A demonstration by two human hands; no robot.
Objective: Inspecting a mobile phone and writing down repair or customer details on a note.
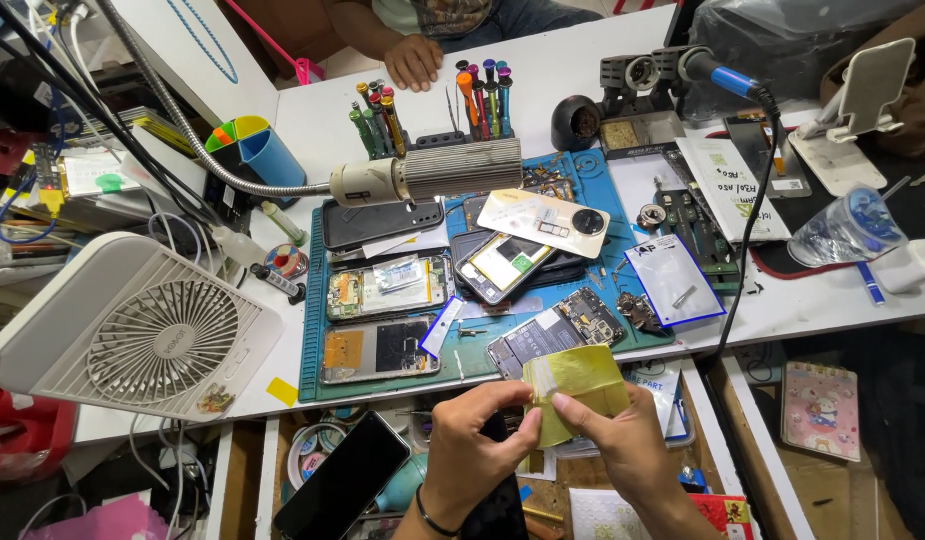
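1. The left hand (474, 440) comes up from the lower edge of the view, wrist bent, a dark band round it. Its fingers (522, 395) are curled and pinched onto the left edge of a yellow sheet (579, 385).
2. The right hand (622, 440) sits just beside it, back toward the camera, its fingers (567, 405) closed on the lower part of the same sheet, so both hands grip it together.
3. The yellow sheet is thin and glossy, creased, with a pale shiny patch near its upper left corner. It is held in the air in front of the near edge of the bench (832, 300), over an open drawer.
4. A dark flat object is half hidden under the left palm; what it is cannot be told.
5. On the bench beyond lies a blue work mat (312, 370) carrying several opened phones (387, 290).
6. A white fan (132, 325) stands to the left.
7. Another person's hand (412, 60) rests at the far edge.
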